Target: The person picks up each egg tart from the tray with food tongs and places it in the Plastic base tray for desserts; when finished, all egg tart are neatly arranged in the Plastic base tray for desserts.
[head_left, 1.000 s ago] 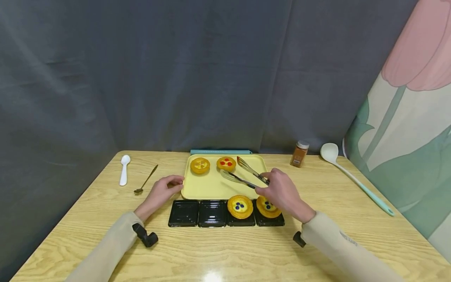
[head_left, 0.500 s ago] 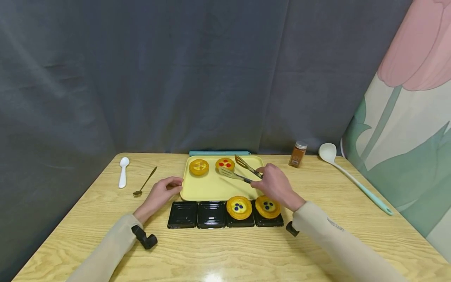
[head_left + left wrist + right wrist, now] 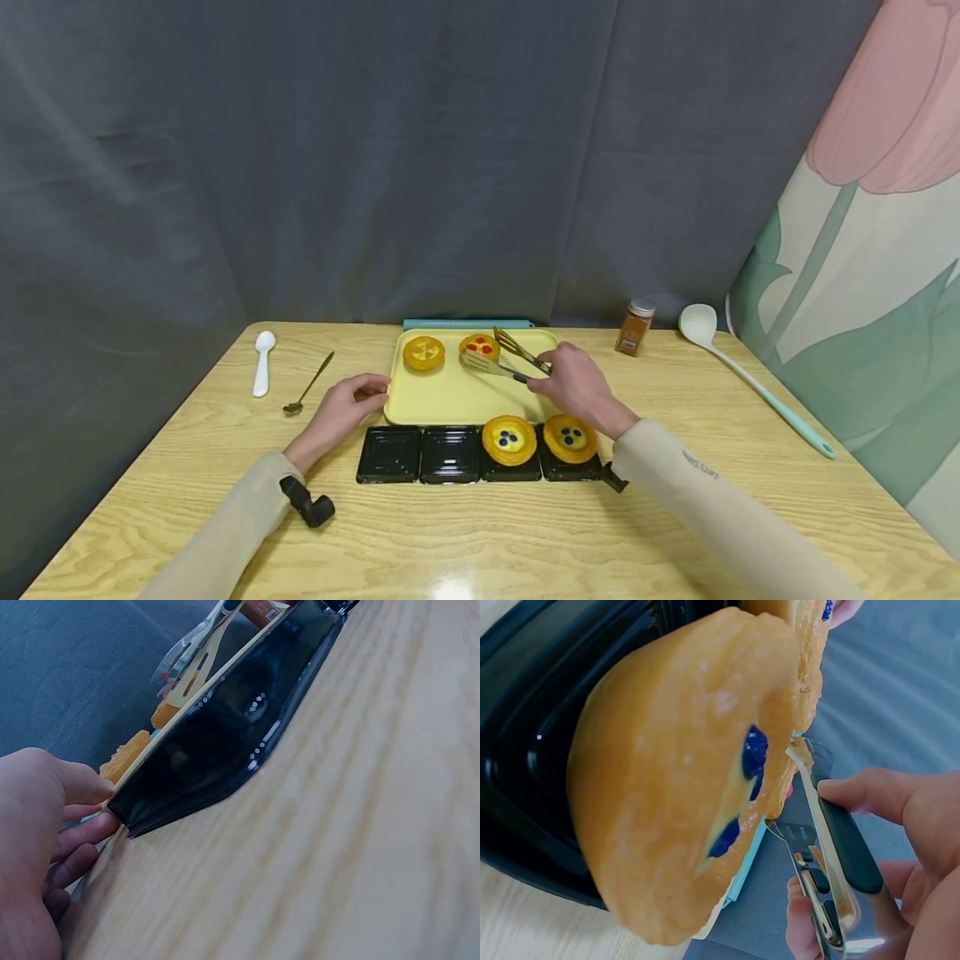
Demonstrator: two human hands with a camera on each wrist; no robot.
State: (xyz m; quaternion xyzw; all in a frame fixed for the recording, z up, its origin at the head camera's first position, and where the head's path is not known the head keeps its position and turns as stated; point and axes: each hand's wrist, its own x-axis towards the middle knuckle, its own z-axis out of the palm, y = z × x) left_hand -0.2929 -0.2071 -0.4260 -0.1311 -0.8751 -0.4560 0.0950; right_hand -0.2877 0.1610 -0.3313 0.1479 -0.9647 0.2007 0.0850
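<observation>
My right hand (image 3: 577, 385) holds metal tongs (image 3: 849, 844) with dark grips. In the head view the tongs' spread ends lie about the tart with red pieces (image 3: 480, 342), one overlapping its near side, the other by its right. This tart sits on a yellow tray (image 3: 427, 407), beside a tart with yellow pieces (image 3: 423, 354). At the tray's left rim my left hand (image 3: 347, 410) pinches the edge between thumb and fingers. In front, a blueberry tart (image 3: 510, 440) and a second blueberry tart (image 3: 570, 439) rest in the two right-hand sections of a row of black square containers (image 3: 388, 454).
A white spoon (image 3: 262, 363) and a thin dark metal spoon (image 3: 309, 385) lie at the left. Behind the tray is a teal strip (image 3: 468, 324). A spice jar (image 3: 634, 328) stands at the back right, near a long ladle (image 3: 757, 383). A dark curtain (image 3: 420, 167) hangs behind.
My right hand has moved left and slightly forward, bringing the tongs' ends closer about the tart with red pieces. The left hand stays at the tray's rim.
</observation>
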